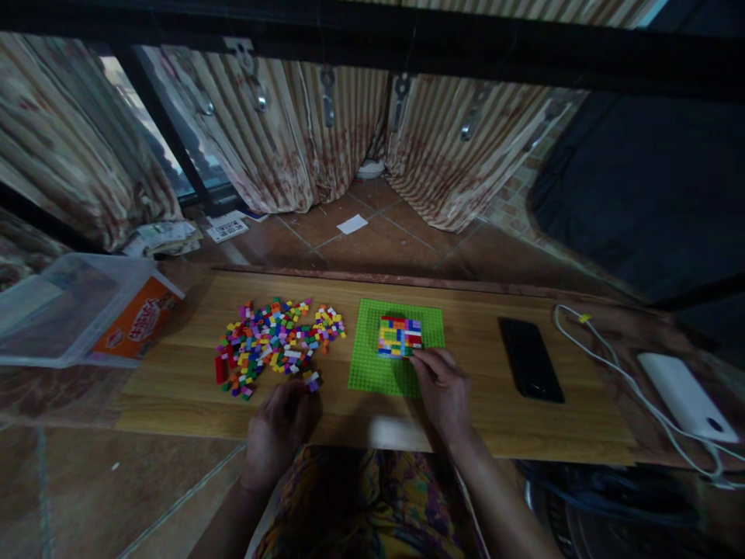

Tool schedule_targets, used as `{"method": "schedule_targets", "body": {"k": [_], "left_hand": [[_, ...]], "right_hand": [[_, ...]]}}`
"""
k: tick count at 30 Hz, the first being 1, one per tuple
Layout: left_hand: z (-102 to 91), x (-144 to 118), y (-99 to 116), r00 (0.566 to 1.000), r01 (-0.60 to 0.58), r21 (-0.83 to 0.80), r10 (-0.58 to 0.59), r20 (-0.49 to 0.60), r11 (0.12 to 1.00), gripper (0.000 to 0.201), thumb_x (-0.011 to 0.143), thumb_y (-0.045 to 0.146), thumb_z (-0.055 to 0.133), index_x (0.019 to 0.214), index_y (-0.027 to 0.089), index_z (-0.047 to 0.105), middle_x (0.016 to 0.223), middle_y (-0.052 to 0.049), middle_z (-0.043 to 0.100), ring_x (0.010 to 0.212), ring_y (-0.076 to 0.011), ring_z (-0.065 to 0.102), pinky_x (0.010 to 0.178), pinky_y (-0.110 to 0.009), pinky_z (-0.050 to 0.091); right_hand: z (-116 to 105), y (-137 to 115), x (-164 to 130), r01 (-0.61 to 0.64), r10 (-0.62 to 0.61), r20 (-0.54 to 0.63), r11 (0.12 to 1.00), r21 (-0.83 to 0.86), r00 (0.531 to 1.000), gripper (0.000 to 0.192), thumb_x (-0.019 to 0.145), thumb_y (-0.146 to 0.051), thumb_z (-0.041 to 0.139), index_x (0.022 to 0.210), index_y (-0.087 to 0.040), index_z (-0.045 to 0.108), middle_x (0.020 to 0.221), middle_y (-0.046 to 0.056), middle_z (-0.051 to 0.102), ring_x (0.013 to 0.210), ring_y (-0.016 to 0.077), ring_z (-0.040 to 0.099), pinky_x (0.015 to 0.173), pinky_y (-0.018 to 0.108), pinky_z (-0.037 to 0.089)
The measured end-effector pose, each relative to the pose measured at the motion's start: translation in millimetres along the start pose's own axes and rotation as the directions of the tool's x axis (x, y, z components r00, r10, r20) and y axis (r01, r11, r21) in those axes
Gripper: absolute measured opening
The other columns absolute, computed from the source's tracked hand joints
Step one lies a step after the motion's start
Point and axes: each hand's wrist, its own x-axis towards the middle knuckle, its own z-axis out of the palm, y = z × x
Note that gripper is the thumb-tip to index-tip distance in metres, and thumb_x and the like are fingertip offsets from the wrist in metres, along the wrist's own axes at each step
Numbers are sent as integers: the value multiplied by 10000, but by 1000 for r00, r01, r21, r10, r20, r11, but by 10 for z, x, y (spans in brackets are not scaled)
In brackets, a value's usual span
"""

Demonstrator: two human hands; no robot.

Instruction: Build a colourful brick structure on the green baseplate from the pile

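A block of multicoloured toy bricks (399, 337) stands on a green studded baseplate (369, 376). My right hand (445, 388) is at the block's near right corner, thumb and finger pinched on a small toy brick there that the fingertips mostly cover. To the left, my left hand (275, 431) rests by the table's near edge with its fingers curled together; whatever they may hold is hidden. Just past its fingertips lie a few loose bricks (313, 381), white, yellow and purple. Beyond them spreads a pile of loose bricks (273, 338) in many colours.
A clear plastic box (70, 310) with an orange label sits at the left end of the wooden table (337, 423). On the right lie a black phone (529, 359), a white power bank (687, 396) and a white cable (625, 373). Striped curtains (343, 140) hang behind.
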Motion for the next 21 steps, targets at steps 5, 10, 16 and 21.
{"method": "schedule_targets", "body": {"k": [5,10,16,21], "left_hand": [[12,-14,-13,1000,-7,5,7,-3,1000,190,870,343,523,974,208,606,912,-35,691,817,-162,665,738,-256,528],[14,-15,-14,1000,-5,3,5,-3,1000,185,870,337,526,976,209,607,919,-34,692,822,-161,668,730,-249,527],[13,-8,-7,1000,-14,19,14,-16,1000,183,871,339,517,952,210,618,902,-30,697,810,-162,668,728,-252,528],[15,-15,-18,1000,-5,14,5,-4,1000,192,872,340,514,966,210,619,897,-27,700,801,-163,671,718,-253,527]], "right_hand": [[24,19,-80,126,-126,13,971,-201,992,234,947,-261,510,1036,-191,714,1001,89,684,901,191,641,802,318,534],[33,-31,-131,168,-171,21,919,-356,985,256,958,-206,477,1081,-179,700,1020,92,692,917,205,637,797,319,520],[2,7,-126,223,-201,98,889,-400,975,280,960,-185,457,1124,-173,684,1048,96,692,909,213,632,786,327,512],[-28,8,-92,203,-181,96,915,-349,979,268,961,-210,467,1123,-195,680,1045,84,693,909,207,638,789,325,520]]}}
